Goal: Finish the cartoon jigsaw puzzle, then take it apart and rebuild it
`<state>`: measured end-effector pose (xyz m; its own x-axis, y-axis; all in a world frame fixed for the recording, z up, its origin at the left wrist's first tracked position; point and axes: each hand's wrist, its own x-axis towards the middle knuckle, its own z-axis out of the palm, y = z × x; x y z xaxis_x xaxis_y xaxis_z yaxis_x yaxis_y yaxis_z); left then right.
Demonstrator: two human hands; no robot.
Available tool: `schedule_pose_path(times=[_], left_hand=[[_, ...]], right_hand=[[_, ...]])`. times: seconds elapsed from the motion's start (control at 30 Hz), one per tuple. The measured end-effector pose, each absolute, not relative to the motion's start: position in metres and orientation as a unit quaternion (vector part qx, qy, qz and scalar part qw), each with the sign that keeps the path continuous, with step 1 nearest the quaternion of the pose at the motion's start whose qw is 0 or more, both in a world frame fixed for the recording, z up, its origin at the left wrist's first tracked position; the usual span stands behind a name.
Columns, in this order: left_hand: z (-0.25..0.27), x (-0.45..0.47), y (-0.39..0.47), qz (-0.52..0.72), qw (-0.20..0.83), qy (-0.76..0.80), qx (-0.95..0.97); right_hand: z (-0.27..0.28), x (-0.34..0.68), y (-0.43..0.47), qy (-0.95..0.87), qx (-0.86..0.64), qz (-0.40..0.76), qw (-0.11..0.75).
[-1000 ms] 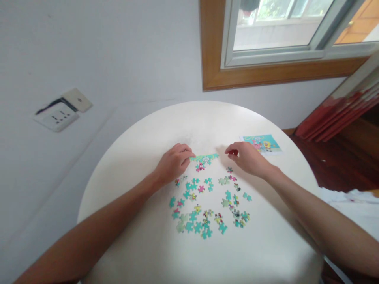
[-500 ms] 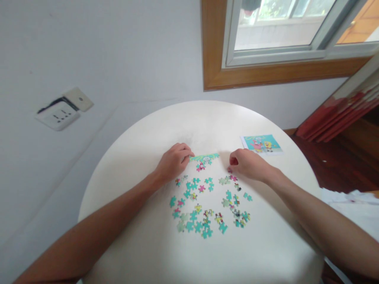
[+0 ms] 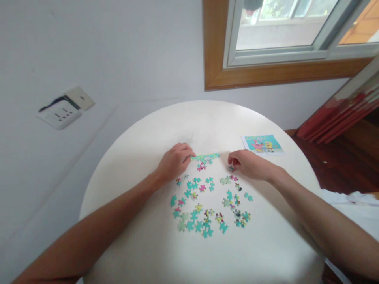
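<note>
A joined strip of jigsaw pieces (image 3: pixel 211 157), teal with yellow-green marks and a pale cartoon face, lies near the middle of the round white table. A pink piece (image 3: pixel 201 166) hangs at its lower edge. My left hand (image 3: pixel 177 158) is closed, its fingertips pressed on the strip's left end. To the right of the strip, my right hand (image 3: pixel 245 162) is curled in a pinch with a small jigsaw piece (image 3: pixel 231 168) at its fingertips, partly covered. Loose jigsaw pieces (image 3: pixel 194 215), teal, pink, yellow and pale green, spread over the table nearer to me.
A picture card (image 3: pixel 263 144) with the cartoon scene lies beyond my right hand. The round table (image 3: pixel 204 260) stands by a wall with a socket (image 3: pixel 62 114) and a wood-framed window (image 3: pixel 213 47). A red curtain (image 3: pixel 328 118) hangs at the right.
My right hand has shifted slightly, its fingers curling closer together; the piece at its fingertips looked pink before and now looks darker and teal. My left hand stays on the strip.
</note>
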<state>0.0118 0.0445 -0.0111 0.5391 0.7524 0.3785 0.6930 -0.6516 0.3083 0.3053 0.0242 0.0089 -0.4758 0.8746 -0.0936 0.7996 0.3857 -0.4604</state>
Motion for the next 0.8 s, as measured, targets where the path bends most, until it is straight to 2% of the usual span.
schedule_pose_path(times=[0.17,0.53,0.63,0.8], left_hand=[[-0.01,0.013,0.044,0.244,0.061,0.413,0.876],[-0.011,0.013,0.043,0.239,0.059,0.413,0.877],[-0.012,0.013,0.043,0.24,0.059,0.411,0.878],[-0.012,0.013,0.043,0.243,0.061,0.405,0.879]], right_hand=[[0.012,0.301,0.021,-0.818,-0.528,0.215,0.07],[0.003,0.297,0.012,-0.855,-0.482,0.175,0.08],[0.004,0.297,0.016,-0.836,-0.492,0.223,0.094],[0.004,0.299,0.031,-0.768,-0.499,0.37,0.161]])
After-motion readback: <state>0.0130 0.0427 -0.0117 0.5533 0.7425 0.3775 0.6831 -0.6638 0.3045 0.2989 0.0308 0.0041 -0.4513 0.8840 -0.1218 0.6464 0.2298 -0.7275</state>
